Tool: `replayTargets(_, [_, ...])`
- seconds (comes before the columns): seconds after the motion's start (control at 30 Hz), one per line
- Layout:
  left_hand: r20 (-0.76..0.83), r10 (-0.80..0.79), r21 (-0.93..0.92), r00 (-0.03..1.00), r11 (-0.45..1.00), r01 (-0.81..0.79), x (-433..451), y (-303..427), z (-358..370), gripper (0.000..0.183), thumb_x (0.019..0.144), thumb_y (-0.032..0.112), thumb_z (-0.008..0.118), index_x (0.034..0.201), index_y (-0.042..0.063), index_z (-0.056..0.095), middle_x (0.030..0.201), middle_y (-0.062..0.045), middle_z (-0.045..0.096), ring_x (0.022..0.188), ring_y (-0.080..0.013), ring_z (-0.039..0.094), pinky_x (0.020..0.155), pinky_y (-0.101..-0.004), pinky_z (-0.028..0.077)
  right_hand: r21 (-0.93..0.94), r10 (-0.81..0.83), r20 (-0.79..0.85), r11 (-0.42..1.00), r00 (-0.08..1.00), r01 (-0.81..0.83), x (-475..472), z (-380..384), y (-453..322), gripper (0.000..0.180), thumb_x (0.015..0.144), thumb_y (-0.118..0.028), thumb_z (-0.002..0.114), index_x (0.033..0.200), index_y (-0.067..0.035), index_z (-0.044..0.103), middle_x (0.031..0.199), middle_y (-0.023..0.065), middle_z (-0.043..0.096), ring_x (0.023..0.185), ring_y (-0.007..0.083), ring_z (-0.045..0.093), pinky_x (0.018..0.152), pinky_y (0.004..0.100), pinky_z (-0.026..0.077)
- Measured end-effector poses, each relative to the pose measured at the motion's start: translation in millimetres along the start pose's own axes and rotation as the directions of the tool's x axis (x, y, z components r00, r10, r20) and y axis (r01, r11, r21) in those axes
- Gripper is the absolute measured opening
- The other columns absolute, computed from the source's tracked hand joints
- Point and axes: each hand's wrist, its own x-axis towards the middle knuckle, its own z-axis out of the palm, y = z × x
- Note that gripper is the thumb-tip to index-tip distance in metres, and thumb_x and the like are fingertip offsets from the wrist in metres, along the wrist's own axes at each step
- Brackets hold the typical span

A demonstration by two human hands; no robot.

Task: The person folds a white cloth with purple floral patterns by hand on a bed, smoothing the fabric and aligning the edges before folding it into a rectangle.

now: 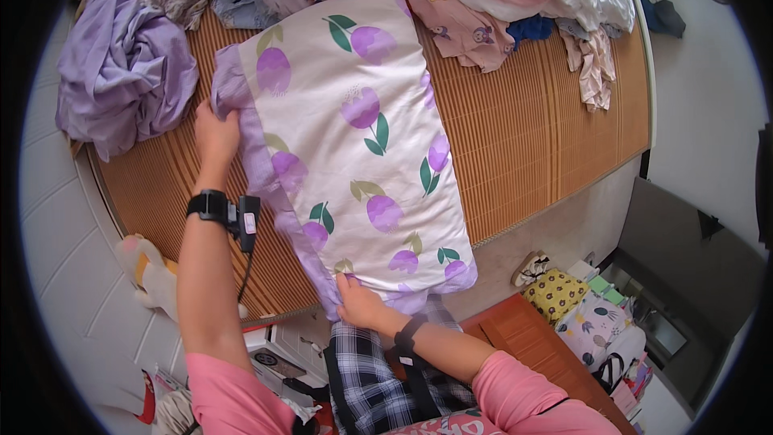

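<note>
A white pillow with purple tulips and green leaves, in a cover with purple ruffled edging, lies lengthwise on the striped bamboo mat of a bed. My left hand grips the purple edging near the pillow's far left corner. At the near left corner my right hand pinches the cloth between thumb and fingers. Both of my wrists wear black straps, the left one with a small black device and a cable. The near end of the pillow reaches my plaid trousers.
A bundle of purple cloth lies at the far left of the mat. Heaped clothes line its far side. A plush toy rests at the near left edge. Bags and a large dark screen are at the right.
</note>
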Motion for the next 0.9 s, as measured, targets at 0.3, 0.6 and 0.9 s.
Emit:
replayTargets(0.3, [0.102,0.872,-0.015,0.478,0.482,-0.876,-141.1,72.8,38.1,0.048,0.076,0.032,0.063,0.122,0.026,0.050,0.133,-0.004,0.037,0.130,-0.0294,0.024,0.102,-0.0614,0.010,-0.364,-0.315,-0.661,0.928,0.681,0.076,-26.1,-126.9,70.5,0.037,0.076,-0.029,0.063,0.110,-0.017,0.057,0.123,0.0117,0.044,0.116,0.0356,0.036,0.089,0.0628,0.027])
replayTargets(0.6, [0.042,0.547,0.605,0.836,0.652,-0.457,-16.7,92.1,70.5,0.057,0.085,0.056,0.039,0.137,0.036,0.026,0.147,0.003,0.017,0.136,-0.0255,0.011,0.091,-0.0746,0.007,-0.321,-0.028,-0.417,0.940,0.908,-0.118,-88.8,-66.2,153.8,0.051,0.072,-0.041,0.067,0.120,-0.030,0.054,0.143,0.0123,0.023,0.129,0.0476,0.009,0.093,0.0668,0.018])
replayTargets(0.9, [0.306,0.918,-0.027,0.251,0.272,-0.962,-154.4,159.7,109.1,0.052,0.078,0.049,0.055,0.127,0.035,0.044,0.139,0.007,0.033,0.133,-0.0201,0.023,0.100,-0.0672,-0.003,-0.319,-0.308,-0.639,0.940,0.704,0.122,-32.7,-153.2,159.1,0.046,0.073,-0.026,0.066,0.115,-0.012,0.053,0.131,0.0119,0.039,0.117,0.0336,0.037,0.096,0.0446,0.027])
